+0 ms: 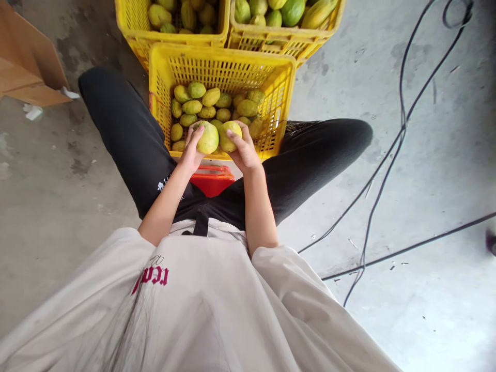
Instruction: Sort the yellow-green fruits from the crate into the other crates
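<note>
My left hand (192, 145) is closed round a green-yellow papaya (208, 138), thumb along its upper side. In my right hand (245, 148) is a second, yellower papaya (230, 136), with my thumb lying across it. Side by side, the two fruits are held over the near rim of a yellow plastic crate (222, 56). Several smaller green and yellow papayas (191, 107) lie inside that crate, beyond my hands. My palms and most of my fingertips are hidden behind the held fruits.
Behind the near crate stand a left yellow crate (174, 40) and a right yellow crate (267, 32), both holding fruit. A red plastic seat (213, 182) shows between my legs. An open cardboard box (29, 57) is at far left; black cables (403, 126) cross the concrete floor at right.
</note>
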The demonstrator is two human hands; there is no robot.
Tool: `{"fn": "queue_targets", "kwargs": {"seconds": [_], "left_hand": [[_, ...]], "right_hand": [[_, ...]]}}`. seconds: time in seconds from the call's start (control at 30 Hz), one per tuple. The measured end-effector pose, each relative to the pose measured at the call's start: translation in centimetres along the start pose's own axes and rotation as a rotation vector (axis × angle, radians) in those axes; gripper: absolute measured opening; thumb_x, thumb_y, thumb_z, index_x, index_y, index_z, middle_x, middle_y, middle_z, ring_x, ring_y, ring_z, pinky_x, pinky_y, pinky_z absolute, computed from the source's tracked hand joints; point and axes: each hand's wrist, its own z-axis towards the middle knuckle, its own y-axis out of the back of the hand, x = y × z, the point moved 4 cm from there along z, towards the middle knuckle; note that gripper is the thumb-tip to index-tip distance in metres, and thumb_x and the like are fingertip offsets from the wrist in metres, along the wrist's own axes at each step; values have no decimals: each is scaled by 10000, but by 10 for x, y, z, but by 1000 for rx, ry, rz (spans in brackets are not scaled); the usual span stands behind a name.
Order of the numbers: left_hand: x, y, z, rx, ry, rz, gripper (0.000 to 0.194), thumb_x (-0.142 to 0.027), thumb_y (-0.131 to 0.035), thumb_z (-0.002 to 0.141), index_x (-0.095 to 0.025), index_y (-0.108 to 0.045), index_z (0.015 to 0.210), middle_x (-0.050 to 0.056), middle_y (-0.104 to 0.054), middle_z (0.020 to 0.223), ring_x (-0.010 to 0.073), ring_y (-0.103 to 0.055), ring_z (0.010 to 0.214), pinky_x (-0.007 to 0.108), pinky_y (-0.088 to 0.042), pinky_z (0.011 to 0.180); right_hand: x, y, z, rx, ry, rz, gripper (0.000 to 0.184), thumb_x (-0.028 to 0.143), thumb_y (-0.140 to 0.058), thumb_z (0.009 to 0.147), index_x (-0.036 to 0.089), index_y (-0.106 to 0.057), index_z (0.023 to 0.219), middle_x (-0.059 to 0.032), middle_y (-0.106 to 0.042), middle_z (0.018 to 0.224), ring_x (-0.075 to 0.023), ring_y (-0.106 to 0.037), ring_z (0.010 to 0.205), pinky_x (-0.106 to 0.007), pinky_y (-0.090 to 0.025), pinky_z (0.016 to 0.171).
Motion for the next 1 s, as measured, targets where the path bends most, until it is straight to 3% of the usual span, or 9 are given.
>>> {"fn": "queue_targets", "kwargs": {"seconds": [0.17,0.3,0.37,0.5,0.67,0.83,1.0], "left_hand": [[-4,-3,-5,-58,14,-27,127,-300,-806,1158,-317,-706,1233,36,-842,1502,325,-717,1682,396,-716,1229],[-11,-9,-12,-83,74,-124,58,-258,-688,1175,-312,-697,1196,29,-826,1565,312,-680,1708,400,-737,1250],[-15,-12,-16,-95,111,-163,121,-267,-588,1196,-306,-700,1219,40,-822,1553,315,-691,1711,429,-767,1227],[-20,-19,-23,-81,136,-155,235,-239,-452,1221,-304,-675,1252,47,-799,1561,298,-669,1764,470,-786,1232],[-18,-22,-25,-3,111,-88,148,-280,-562,1235,-318,-679,1317,48,-740,1757,296,-615,1816,482,-711,1360],[-16,-15,-19,-13,74,30,394,-598,-798,1206,-430,-784,1561,25,-793,1731,350,-654,1788,474,-735,1282],[-14,-9,-16,55,16,57,165,-390,-844,1195,-338,-835,1352,37,-864,1576,351,-748,1668,444,-726,1233]], "right_hand": [[-15,12,23,-35,54,69,443,677,-926,1061,372,-621,1162,-1,-798,1156,-313,-727,1454,-461,-730,1124],[-21,18,30,-58,64,45,383,620,-874,1049,365,-617,1175,-28,-797,1183,-353,-778,1483,-468,-788,1017],[-22,20,31,-55,79,31,436,661,-897,1020,364,-637,1206,-30,-815,1242,-360,-782,1533,-482,-798,1035],[-18,20,29,-11,111,31,567,715,-1019,893,378,-731,1246,-25,-884,1360,-361,-724,1645,-516,-754,1229],[-5,15,18,-68,52,33,497,609,-1104,849,433,-760,1161,-1,-919,1321,-359,-691,1715,-516,-751,1275],[2,8,4,-103,-19,37,665,602,-1182,826,432,-677,1225,41,-909,1234,-329,-666,1662,-548,-712,1290],[4,4,-3,-67,-7,1,813,702,-1234,716,453,-673,1249,42,-868,1207,-351,-655,1607,-560,-726,1229]]}}
